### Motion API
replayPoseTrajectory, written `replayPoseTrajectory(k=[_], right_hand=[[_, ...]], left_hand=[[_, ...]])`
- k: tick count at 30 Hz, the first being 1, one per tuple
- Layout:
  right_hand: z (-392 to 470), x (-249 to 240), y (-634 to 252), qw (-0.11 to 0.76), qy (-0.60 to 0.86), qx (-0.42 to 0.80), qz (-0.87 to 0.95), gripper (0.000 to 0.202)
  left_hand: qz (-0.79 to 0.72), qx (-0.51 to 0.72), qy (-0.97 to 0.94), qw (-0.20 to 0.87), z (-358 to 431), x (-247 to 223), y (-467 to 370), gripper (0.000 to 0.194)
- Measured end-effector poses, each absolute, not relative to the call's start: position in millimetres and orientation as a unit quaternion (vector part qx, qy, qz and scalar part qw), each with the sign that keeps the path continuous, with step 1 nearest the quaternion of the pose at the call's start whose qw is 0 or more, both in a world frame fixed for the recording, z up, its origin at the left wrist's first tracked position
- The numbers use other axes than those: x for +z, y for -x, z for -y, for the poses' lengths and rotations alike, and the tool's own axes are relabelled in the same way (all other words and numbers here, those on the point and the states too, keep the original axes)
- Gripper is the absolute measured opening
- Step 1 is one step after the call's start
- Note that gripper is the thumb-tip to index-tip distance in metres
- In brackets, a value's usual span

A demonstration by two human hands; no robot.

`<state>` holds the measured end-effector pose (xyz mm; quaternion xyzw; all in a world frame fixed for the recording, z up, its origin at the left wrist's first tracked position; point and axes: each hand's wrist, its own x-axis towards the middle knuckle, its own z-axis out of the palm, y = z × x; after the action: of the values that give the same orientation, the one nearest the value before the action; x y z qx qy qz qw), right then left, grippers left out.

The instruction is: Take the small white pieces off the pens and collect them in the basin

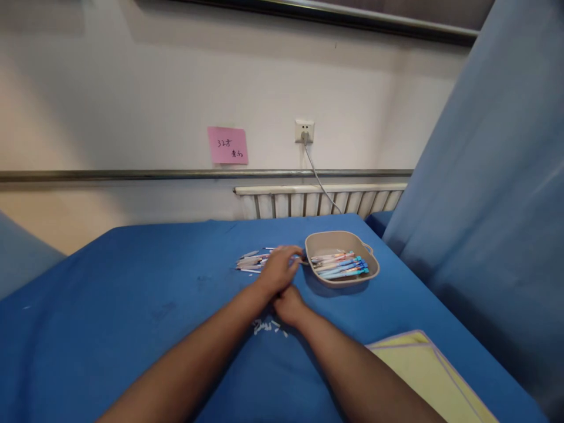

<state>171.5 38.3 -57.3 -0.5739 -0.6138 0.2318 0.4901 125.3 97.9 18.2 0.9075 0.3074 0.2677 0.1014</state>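
Note:
My left hand (281,269) reaches over my right wrist area to the left rim of a beige plastic basket (371,271). Its fingers are curled, with a thin dark-tipped piece showing by the fingertips; what it is I cannot make out. Just below, my right hand (288,304) is closed, its fingers partly hidden behind the left wrist. Several pens (338,265) with blue and pinkish barrels lie in the basket. Beyond my left hand spreads a pile of thin pen-like sticks (252,260). Small white pieces (264,326) are scattered nearer to me.
Everything lies on a blue-covered table (145,294). A folded yellow cloth (423,364) rests at the front right. Blue curtains (493,194) hang on the right. Behind are a radiator (326,200), a plugged-in cable (315,170) and a pink note (228,145) on the wall.

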Motion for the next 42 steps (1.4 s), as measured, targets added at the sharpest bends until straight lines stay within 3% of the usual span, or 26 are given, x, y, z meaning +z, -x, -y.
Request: replayPoseTrajectory(k=[4, 8, 21, 29, 32, 42], right_hand=[[-41, -64, -183, 0.49, 0.593, 0.216, 0.601, 0.013], [-45, -65, -194, 0.459, 0.64, 0.172, 0.592, 0.018], [-77, -46, -144, 0.235, 0.659, 0.09, 0.709, 0.027], [-66, -35, -151, 0.19, 0.623, 0.095, 0.753, 0.022], [-48, -39, -159, 0.192, 0.627, 0.102, 0.748, 0.022], [-10, -55, -176, 0.343, 0.675, 0.22, 0.615, 0.011]], left_hand=[[-0.424, 0.27, -0.861, 0.076, -124, -10, -32, 0.03], [-0.449, 0.258, -0.854, 0.045, -132, -35, 15, 0.032], [-0.467, 0.299, -0.822, 0.128, -132, -46, 22, 0.034], [-0.535, 0.371, -0.74, 0.167, -141, -48, 35, 0.035], [-0.558, 0.39, -0.706, 0.191, -149, -51, 46, 0.037], [-0.492, 0.335, -0.772, 0.222, -138, -50, 33, 0.028]])
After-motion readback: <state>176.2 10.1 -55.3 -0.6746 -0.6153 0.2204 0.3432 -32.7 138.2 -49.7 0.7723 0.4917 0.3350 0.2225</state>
